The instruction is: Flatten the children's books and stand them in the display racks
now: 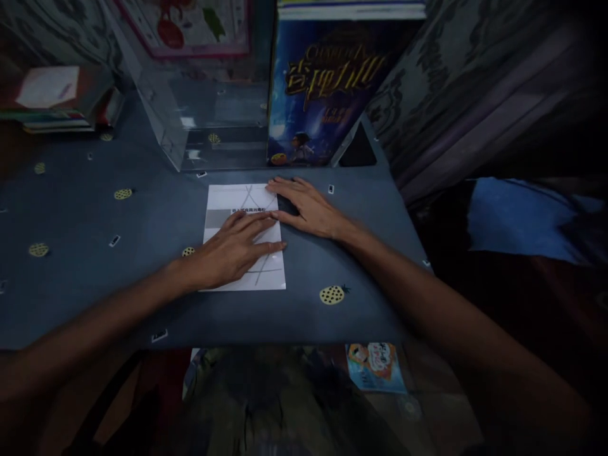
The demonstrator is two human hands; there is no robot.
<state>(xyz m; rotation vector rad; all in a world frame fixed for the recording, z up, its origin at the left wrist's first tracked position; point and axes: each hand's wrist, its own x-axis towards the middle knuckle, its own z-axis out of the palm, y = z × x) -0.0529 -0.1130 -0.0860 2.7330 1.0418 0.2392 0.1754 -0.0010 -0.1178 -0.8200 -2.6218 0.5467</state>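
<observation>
A white sheet of paper (270,275) with crease lines, a grey block and a line of printed text lies flat on the table. My left hand (232,247) rests across its middle, palm down with the fingers stretched out, hiding part of the print. At the sheet's upper right edge, my right hand (304,206) touches the paper with its fingertips, thumb apart from the fingers. The two hands nearly meet near the right edge; whether they touch I cannot tell.
A grey-blue tablecloth (156,221) with pineapple prints covers the table. Behind the sheet stands a clear acrylic rack (166,126) holding an upright blue book (323,95). Stacked books (61,101) lie at the back left. A colourful booklet (377,367) is below the front edge.
</observation>
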